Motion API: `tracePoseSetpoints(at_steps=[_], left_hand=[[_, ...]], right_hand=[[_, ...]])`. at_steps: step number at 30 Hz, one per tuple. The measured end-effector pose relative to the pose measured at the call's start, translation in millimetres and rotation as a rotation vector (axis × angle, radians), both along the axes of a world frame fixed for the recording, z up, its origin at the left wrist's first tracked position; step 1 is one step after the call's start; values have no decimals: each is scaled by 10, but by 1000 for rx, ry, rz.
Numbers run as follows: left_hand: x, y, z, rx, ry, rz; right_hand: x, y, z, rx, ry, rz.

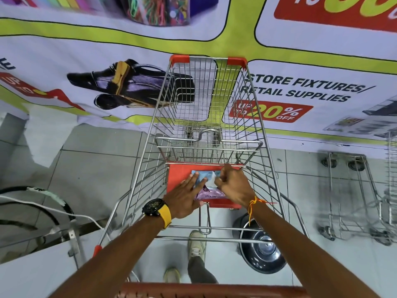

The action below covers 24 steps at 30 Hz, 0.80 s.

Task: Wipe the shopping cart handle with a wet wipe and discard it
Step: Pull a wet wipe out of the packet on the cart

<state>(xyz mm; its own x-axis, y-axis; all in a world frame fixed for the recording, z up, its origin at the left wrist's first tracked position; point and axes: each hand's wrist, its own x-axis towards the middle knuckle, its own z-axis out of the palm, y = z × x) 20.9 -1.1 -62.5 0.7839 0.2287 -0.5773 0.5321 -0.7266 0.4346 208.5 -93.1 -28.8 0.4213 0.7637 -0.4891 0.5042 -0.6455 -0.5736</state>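
I should press the wipes pack (206, 186) flat on the cart's red seat flap (178, 175) and draw one wipe (211, 179) straight up. My left hand (184, 197) lies open, fingers spread on the pack; my right hand (233, 186) has its grip pinched on the wipe at the opening.

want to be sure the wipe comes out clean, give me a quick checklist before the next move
1. Wipes pack resting flat on the red seat flap: ok.
2. Left hand pressed flat on the pack to steady it: ok.
3. Right hand pinching at the pack's opening: ok.
4. Wet wipe pulled fully free: not ok, only a white bit shows.
5. Cart handle within reach: ok, at the bottom edge of the view.
6. Bin for discarding: cannot tell; a dark round thing sits on the floor under the cart.
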Motion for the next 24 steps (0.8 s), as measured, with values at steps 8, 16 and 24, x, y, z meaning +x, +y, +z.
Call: tracePoseSetpoints(at_steps=[8, 16, 24], left_hand=[[-21, 19, -52, 33, -11, -50], [49, -14, -47, 80, 46, -25], [100, -33, 74, 131, 92, -74]], right_hand=[[-4, 14, -52, -4, -119, 44], [187, -144, 53, 147, 39, -198], [367, -505, 619, 416, 165, -310]])
